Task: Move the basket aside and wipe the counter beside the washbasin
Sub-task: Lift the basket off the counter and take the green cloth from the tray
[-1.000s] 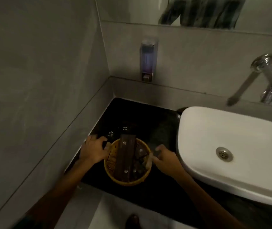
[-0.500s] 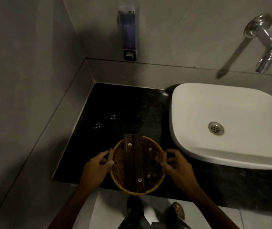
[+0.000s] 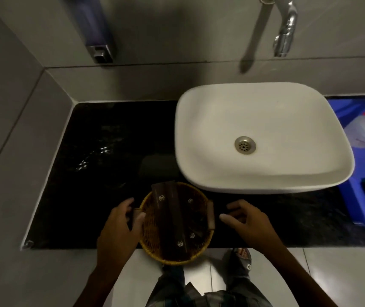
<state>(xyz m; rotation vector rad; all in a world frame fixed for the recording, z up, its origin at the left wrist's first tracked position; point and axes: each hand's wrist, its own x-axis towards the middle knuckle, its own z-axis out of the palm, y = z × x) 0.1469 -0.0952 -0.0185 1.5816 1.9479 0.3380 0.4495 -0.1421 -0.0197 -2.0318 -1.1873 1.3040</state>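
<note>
L hand gripped basket handle at 9 o'clock; R hand open, just off 3 o'clock side, holding nothing.

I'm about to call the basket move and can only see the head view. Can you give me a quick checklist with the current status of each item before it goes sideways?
1. Left hand grip on basket handle: ok, fingers curled on it.
2. Right hand grip: not ok, fingers open, apart from the right handle.
3. Basket support: not ok, its near edge overhangs the counter front.
4. Contents: ok, dark packets lie inside.
5. Washbasin clearance: cannot tell, rim very close.
6. Wiping cloth: cannot tell, none seen.
</note>
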